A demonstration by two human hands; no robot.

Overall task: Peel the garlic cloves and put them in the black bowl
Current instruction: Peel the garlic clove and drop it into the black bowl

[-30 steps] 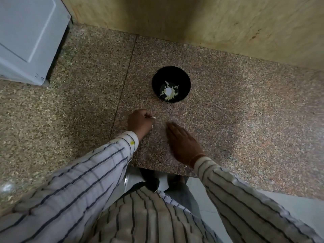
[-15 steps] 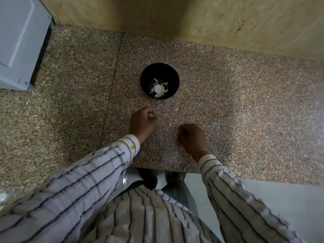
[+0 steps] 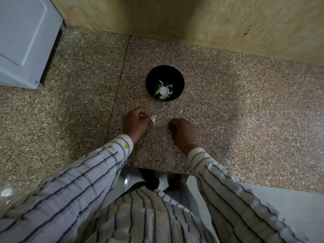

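Left hand [image 3: 135, 122] is curled up tight, thumb and fingertips pinching a pale garlic piece [image 3: 154, 119] that pokes out on the bowl side, thin and a bit papery, whether clove or skin I can't say. Right hand [image 3: 182, 131] sits knuckles-up on the counter just beside it, fingers curled under; can't tell if anything is inside. The black bowl [image 3: 149, 79] stands just beyond both hands, round, smooth and glossy, with whitish garlic slivers [image 3: 164, 91] heaped at the bottom. One small pale scrap [image 3: 180, 112] lies loose between bowl and right hand. All of it is on a speckled pinkish granite countertop [image 3: 245, 111], against a mottled beige wall [image 3: 228, 23]; striped sleeves [image 3: 87, 172] frame the view.
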